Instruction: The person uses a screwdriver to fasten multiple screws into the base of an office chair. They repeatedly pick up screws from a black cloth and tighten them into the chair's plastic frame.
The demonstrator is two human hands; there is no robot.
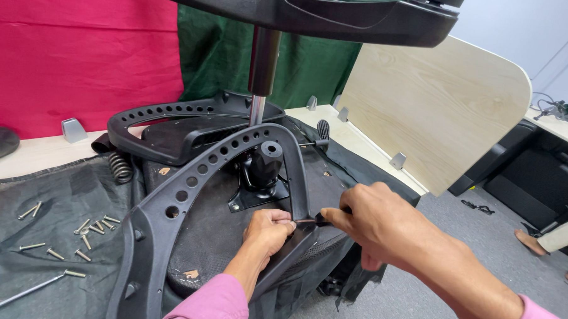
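Upside-down office chair seat (224,239) is laid on a desk w/ black cloth (17,232) under it. Left hand (269,231) is curled shut against the seat's near edge, right beside the perforated black armrest frame (195,175); what's pinched, if anything, can't be told. Right hand (373,222) is clenched on a small dark tool (310,221), tip touching the frame's lower end. Loose bolts (89,231) are scattered left of the seat. Gas cylinder (263,64) stands up behind the frame, chair base (314,13) on top.
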